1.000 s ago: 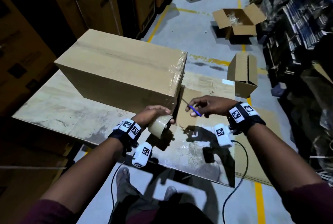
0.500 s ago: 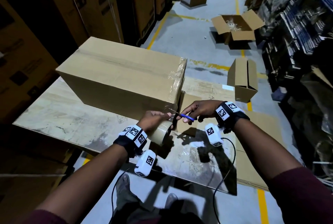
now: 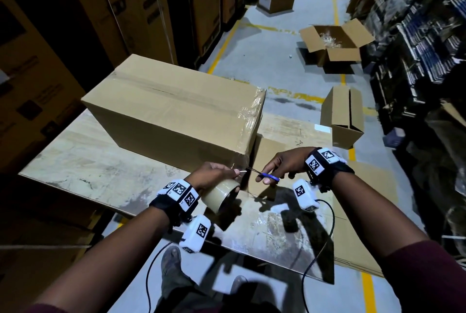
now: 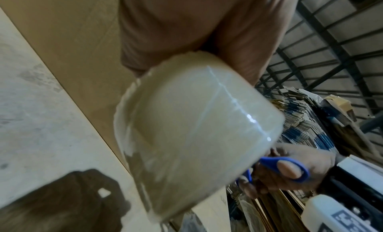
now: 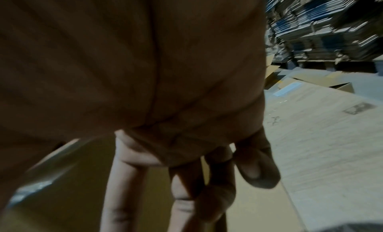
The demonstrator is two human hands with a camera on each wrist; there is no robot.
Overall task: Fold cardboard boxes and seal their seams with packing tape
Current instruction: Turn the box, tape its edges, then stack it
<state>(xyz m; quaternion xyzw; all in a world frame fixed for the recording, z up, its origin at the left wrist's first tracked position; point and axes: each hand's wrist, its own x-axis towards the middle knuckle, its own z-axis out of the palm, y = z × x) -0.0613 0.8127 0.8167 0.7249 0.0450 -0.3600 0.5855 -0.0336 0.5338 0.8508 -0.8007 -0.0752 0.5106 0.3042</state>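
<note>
On the worn table (image 3: 75, 161) in a warehouse aisle, the taped box (image 3: 176, 111) sits behind the left hand (image 3: 214, 174) gripping the roll (image 3: 220, 195), while the right hand's (image 3: 285, 164) scissors (image 3: 264, 176), now moved in, seemingly meet the tape, so the cut looks imminent.

left hand (image 3: 214, 174) gripping; right hand (image 3: 285, 164) pinching, forearms converging

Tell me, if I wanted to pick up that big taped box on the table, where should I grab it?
Probably with both hands on the two short ends of the big box, low near its bottom edges. It is long and closed, with no handles showing, so one hand could not span it. The crinkled tape on the right end may be slippery.
</note>
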